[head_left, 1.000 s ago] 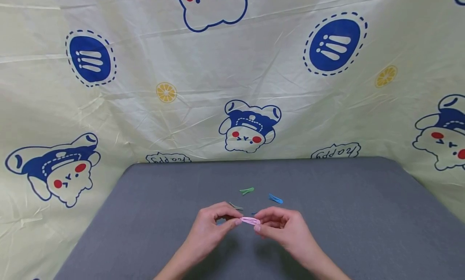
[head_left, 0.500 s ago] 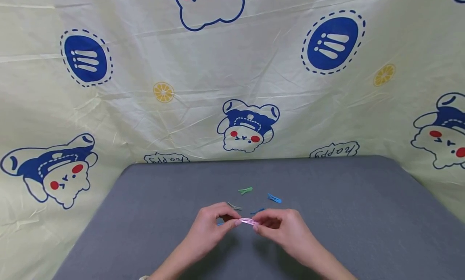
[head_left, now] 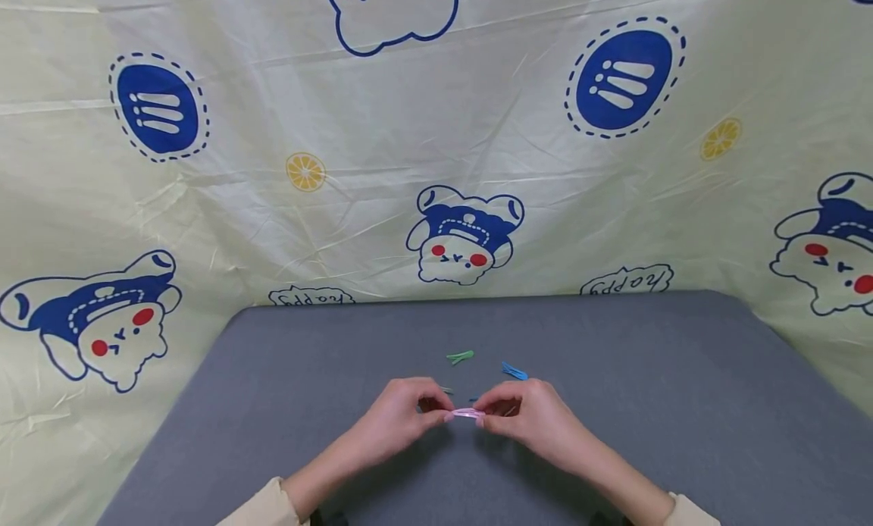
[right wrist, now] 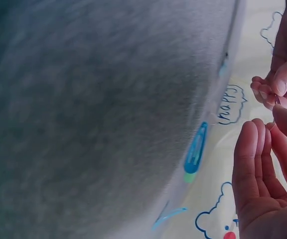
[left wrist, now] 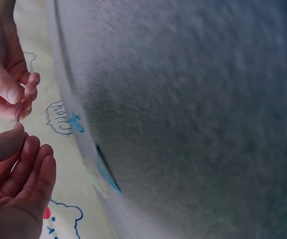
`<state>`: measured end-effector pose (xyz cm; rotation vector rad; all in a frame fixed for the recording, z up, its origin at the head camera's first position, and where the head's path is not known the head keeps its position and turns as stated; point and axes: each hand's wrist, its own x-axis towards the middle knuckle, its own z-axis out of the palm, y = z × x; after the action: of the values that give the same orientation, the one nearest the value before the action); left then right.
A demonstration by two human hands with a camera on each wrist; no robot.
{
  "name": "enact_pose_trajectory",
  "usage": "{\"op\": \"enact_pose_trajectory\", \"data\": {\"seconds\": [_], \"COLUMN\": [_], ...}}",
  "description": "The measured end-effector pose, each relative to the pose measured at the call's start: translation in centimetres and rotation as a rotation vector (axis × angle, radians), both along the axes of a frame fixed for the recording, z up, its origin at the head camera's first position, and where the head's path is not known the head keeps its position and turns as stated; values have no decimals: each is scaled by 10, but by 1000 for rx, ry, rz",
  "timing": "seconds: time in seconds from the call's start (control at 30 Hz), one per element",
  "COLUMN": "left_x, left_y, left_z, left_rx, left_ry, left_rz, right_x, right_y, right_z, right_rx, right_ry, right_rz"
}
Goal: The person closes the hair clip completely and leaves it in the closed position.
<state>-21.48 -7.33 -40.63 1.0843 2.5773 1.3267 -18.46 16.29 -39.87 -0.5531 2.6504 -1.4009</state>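
Observation:
A pink snap hair clip is stretched between my two hands, above the grey table. My left hand pinches its left end between thumb and index finger. The other end is pinched the same way by my right hand. In the left wrist view the clip shows edge-on as a thin strip between the fingertips. Behind the hands lie a green hair clip and a blue hair clip. An olive-grey clip and a dark blue clip are mostly hidden by the hands.
The grey cloth-covered table extends to both sides of the hands. Its far edge meets a cream curtain printed with cartoon figures. Light sleeves cover the forearms at the bottom.
Both hands have shifted slightly forward, bringing the sleeves into view. The pink clip has tipped and looks narrower. The dark blue clip, more visible half a second ago, is mostly covered again.

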Motion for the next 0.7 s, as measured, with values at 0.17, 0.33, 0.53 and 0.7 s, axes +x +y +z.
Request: {"op": "enact_pose_trajectory", "data": {"seconds": [0.17, 0.33, 0.53, 0.7], "left_x": [-9, -15, -20, -23], "left_y": [2, 3, 5, 7], "left_z": [-4, -10, -14, -16], "left_rx": [-59, -109, -139, -161], "left_ry": [-12, 10, -8, -18], "left_rz": [-23, -30, -36, -42], "right_x": [-7, -14, -19, -22], "right_y": [-1, -3, -2, -2], "right_z": [-5, -10, -14, -17], "right_rx": [37, 60, 81, 92], "right_ry": [8, 15, 30, 42], "right_rz": [30, 83, 107, 122]}}
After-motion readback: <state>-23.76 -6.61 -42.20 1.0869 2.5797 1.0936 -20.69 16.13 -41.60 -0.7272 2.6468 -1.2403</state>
